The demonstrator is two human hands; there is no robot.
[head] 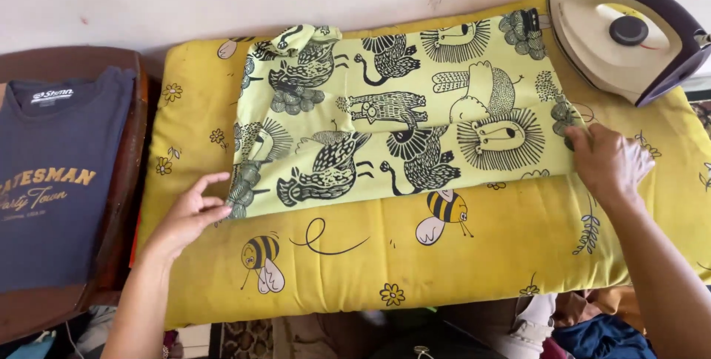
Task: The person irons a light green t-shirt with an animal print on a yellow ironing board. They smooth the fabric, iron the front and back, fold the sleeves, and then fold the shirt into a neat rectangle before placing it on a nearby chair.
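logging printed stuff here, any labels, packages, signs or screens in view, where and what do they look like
Neck label: small white printed mark inside the collar of the dark blue t-shirt, far left on a brown chair.
Chest print: yellow and pale lettering on the same shirt.
No packages, signs or screens.

you have two hands out, the left hand [189,215] and the right hand [606,160]. you have one printed green cloth [400,118], one yellow padded mat [474,255], one iron [629,37], one folded navy t-shirt [55,181] and one wooden chair [122,218].
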